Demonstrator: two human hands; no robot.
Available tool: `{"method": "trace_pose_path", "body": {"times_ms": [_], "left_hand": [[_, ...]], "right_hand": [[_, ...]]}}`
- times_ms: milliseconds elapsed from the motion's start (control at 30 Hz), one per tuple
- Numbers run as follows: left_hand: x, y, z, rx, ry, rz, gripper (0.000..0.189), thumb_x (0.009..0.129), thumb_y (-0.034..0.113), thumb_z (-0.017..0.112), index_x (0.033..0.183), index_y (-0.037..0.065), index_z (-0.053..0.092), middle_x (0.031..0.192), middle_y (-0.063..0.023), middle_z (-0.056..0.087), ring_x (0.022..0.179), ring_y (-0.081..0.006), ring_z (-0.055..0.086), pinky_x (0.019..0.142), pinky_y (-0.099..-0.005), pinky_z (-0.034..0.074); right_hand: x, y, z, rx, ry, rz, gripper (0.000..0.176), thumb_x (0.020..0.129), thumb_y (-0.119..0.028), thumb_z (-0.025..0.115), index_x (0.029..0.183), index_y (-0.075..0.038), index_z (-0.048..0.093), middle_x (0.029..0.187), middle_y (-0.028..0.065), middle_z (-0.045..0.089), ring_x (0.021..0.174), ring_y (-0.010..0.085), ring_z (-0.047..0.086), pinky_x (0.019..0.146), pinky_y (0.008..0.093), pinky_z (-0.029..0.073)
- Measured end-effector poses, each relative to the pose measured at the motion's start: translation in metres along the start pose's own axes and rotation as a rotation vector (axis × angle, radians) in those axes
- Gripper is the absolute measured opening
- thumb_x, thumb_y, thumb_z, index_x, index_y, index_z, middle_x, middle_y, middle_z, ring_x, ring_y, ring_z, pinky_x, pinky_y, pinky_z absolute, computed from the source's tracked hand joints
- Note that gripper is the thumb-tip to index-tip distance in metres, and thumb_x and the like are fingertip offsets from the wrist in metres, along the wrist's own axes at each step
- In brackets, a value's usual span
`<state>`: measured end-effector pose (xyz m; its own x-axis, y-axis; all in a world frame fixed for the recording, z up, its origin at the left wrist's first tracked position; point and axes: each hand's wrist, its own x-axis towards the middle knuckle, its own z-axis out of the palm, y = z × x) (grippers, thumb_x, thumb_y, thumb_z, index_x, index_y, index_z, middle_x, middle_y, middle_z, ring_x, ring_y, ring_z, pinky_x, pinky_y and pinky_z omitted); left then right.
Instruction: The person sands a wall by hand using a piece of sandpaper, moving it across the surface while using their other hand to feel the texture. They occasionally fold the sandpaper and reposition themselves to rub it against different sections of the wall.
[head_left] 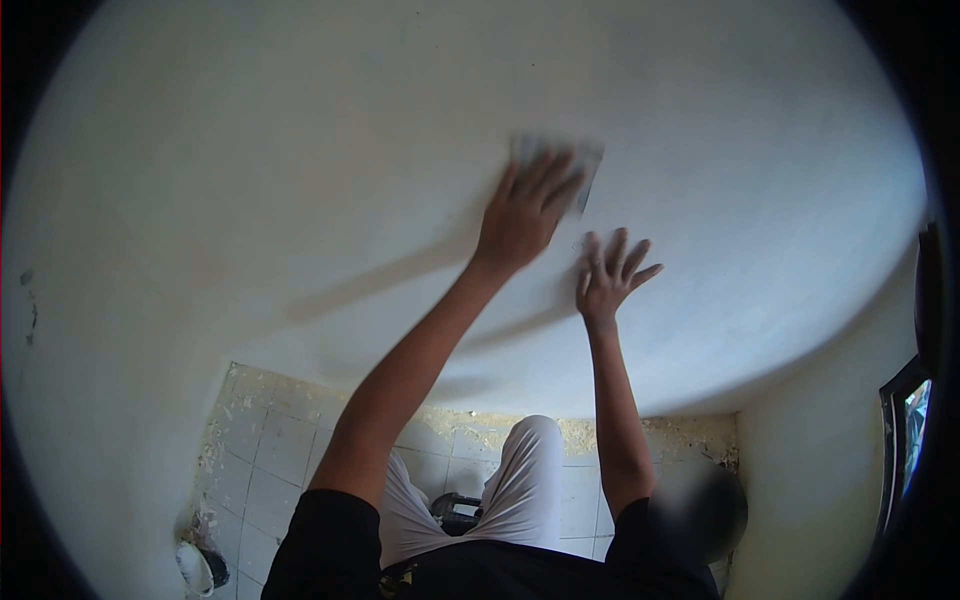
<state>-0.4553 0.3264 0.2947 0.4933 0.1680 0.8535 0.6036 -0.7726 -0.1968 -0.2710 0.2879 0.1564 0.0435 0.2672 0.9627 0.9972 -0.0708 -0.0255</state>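
Observation:
A pale, thin rectangular sheet [591, 163] lies against the white wall [400, 130], blurred by motion. My left hand [527, 208] presses it flat to the wall, fingers extended over it, with the sheet's edges showing above and to the right. Lower and to the right, my right hand [608, 275] rests on the bare wall with its fingers spread, holding nothing. The two hands are apart.
Below is a floor of white tiles [285, 445] with a rough, stained edge. A dark object [458, 505] sits between my knees. At the lower left is a white container [194, 569]. A dark-framed window [889, 440] is at the right.

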Motion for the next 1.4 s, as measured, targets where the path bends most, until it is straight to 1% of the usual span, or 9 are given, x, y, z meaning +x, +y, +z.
{"method": "trace_pose_path", "body": {"times_ms": [167, 300, 533, 633, 800, 867, 1167, 1267, 1400], "left_hand": [[-0.117, 0.011, 0.038, 0.058, -0.229, 0.037, 0.055, 0.090, 0.019, 0.056, 0.144, 0.026, 0.048, 0.155, 0.0012, 0.036, 0.143, -0.0183, 0.033, 0.117, -0.0483, 0.022], [-0.058, 0.016, 0.018, -0.025, -0.182, 0.017, 0.055, 0.089, 0.020, 0.058, 0.143, 0.026, 0.048, 0.155, 0.0020, 0.035, 0.142, -0.0163, 0.035, 0.117, -0.0480, 0.023], [0.097, -0.002, -0.023, -0.040, 0.285, -0.015, 0.060, 0.088, 0.016, 0.060, 0.145, 0.023, 0.045, 0.156, -0.0028, 0.034, 0.143, -0.0247, 0.033, 0.115, -0.0529, 0.024], [0.051, 0.011, -0.001, -0.015, 0.121, -0.062, 0.057, 0.088, 0.019, 0.059, 0.144, 0.023, 0.048, 0.156, -0.0027, 0.035, 0.144, -0.0240, 0.032, 0.116, -0.0532, 0.022], [-0.122, 0.037, 0.069, 0.080, -0.112, 0.016, 0.059, 0.088, 0.022, 0.060, 0.144, 0.027, 0.047, 0.155, 0.0001, 0.036, 0.145, -0.0190, 0.028, 0.119, -0.0497, 0.016], [-0.141, 0.044, 0.072, 0.143, -0.170, -0.101, 0.054, 0.092, 0.026, 0.055, 0.145, 0.031, 0.045, 0.157, 0.0046, 0.032, 0.146, -0.0138, 0.026, 0.120, -0.0450, 0.014], [0.083, 0.027, -0.001, -0.081, 0.280, -0.054, 0.057, 0.086, 0.018, 0.063, 0.142, 0.024, 0.049, 0.154, -0.0023, 0.038, 0.142, -0.0228, 0.035, 0.114, -0.0535, 0.025], [0.066, 0.028, 0.008, -0.018, 0.268, -0.080, 0.050, 0.088, 0.024, 0.063, 0.137, 0.023, 0.054, 0.153, -0.0017, 0.039, 0.142, -0.0211, 0.033, 0.115, -0.0501, 0.024], [-0.087, 0.039, 0.065, 0.027, -0.015, -0.144, 0.051, 0.090, 0.024, 0.059, 0.141, 0.027, 0.051, 0.153, -0.0014, 0.039, 0.143, -0.0213, 0.033, 0.116, -0.0500, 0.022]], "right_hand": [[0.062, 0.014, -0.011, -0.035, 0.147, 0.245, 0.050, 0.104, -0.042, 0.024, 0.150, -0.025, 0.037, 0.162, 0.0096, 0.016, 0.150, 0.0391, -0.001, 0.106, 0.0714, -0.013], [0.060, 0.014, -0.014, -0.026, 0.159, 0.237, 0.051, 0.104, -0.043, 0.024, 0.150, -0.026, 0.037, 0.162, 0.0094, 0.015, 0.150, 0.0391, -0.001, 0.106, 0.0712, -0.013], [0.056, 0.016, -0.011, -0.027, 0.163, 0.226, 0.053, 0.104, -0.042, 0.026, 0.149, -0.019, 0.041, 0.162, 0.0103, 0.018, 0.151, 0.0349, -0.001, 0.107, 0.0685, -0.014], [0.058, 0.016, -0.010, -0.014, 0.170, 0.231, 0.053, 0.103, -0.043, 0.026, 0.149, -0.020, 0.040, 0.162, 0.0101, 0.018, 0.151, 0.0343, -0.001, 0.107, 0.0682, -0.013], [0.056, 0.016, -0.009, -0.046, 0.161, 0.234, 0.053, 0.103, -0.044, 0.026, 0.149, -0.022, 0.040, 0.162, 0.0090, 0.017, 0.151, 0.0335, 0.000, 0.108, 0.0675, -0.013], [0.057, 0.018, -0.010, -0.052, 0.164, 0.223, 0.053, 0.103, -0.044, 0.026, 0.149, -0.023, 0.040, 0.162, 0.0085, 0.016, 0.151, 0.0338, 0.000, 0.109, 0.0675, -0.014], [0.057, 0.016, -0.010, 0.026, 0.151, 0.234, 0.052, 0.103, -0.044, 0.027, 0.150, -0.023, 0.039, 0.162, 0.0120, 0.017, 0.149, 0.0428, 0.002, 0.105, 0.0735, -0.009], [0.055, 0.018, -0.007, 0.010, 0.147, 0.228, 0.052, 0.103, -0.044, 0.028, 0.150, -0.023, 0.038, 0.162, 0.0128, 0.018, 0.148, 0.0437, 0.002, 0.104, 0.0745, -0.009], [0.056, 0.018, -0.004, 0.022, 0.183, 0.216, 0.053, 0.103, -0.045, 0.026, 0.151, -0.025, 0.037, 0.162, 0.0121, 0.017, 0.149, 0.0413, -0.001, 0.104, 0.0739, -0.010]]}}
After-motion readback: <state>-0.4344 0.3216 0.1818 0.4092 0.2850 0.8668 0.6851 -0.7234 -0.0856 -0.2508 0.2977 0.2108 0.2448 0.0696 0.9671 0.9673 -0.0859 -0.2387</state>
